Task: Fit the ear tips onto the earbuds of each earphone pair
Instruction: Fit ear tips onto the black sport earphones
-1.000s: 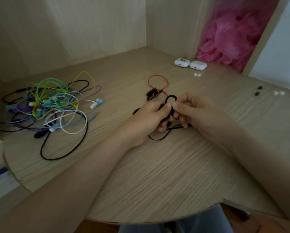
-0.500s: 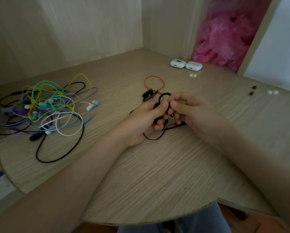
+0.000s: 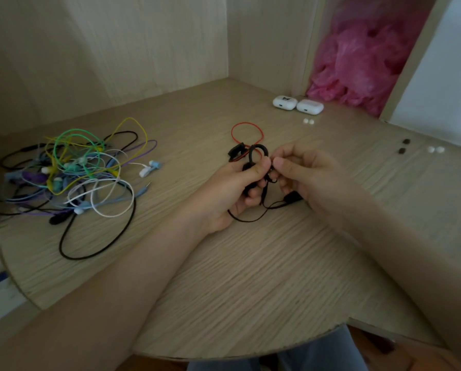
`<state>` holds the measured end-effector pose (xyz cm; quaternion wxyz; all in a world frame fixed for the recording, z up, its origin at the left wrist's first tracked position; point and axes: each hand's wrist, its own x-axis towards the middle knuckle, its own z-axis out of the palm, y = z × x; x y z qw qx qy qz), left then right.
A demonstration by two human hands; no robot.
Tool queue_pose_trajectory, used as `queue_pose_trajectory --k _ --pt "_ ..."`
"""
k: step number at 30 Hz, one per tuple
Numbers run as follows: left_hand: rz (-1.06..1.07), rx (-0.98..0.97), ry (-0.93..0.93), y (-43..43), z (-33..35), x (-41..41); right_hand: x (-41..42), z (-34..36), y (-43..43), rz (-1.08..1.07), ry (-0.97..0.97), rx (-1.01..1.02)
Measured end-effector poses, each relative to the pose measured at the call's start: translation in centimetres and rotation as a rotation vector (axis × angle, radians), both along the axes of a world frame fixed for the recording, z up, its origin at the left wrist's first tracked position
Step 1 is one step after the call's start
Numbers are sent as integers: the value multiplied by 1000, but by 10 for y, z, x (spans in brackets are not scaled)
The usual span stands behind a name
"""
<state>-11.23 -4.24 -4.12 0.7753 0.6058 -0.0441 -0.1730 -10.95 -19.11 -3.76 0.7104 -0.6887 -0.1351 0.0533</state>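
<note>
While the left hand (image 3: 232, 191) grips the black ear-hook earphone (image 3: 259, 145) in curled fingers, the right hand (image 3: 311, 178) pinches its bud end, with the two thumbs almost touching. Whether a tip sits in that pinch is too small to tell. Loose ear tips (image 3: 435, 149) lie well beyond the right hand.

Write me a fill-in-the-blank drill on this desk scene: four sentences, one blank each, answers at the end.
1. The left hand and right hand both hold an earphone whose colour is ___.
2. Just behind the hands lies a cable loop coloured ___.
3. The number of white charging cases beside the pink plastic is ___.
4. The tangle of coloured earphones lies on the person's ___ side.

Missing words: black; red; two; left.
</note>
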Motion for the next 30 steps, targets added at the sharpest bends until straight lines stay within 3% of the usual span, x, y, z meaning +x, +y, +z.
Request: queue_pose_trajectory --k 19,30 --pt "109 -101 158 0 1 2 -2 -7 7 -232 -268 -276" --pt "163 -1 59 -4 0 4 -2 -13 9 -359 -268 -336"
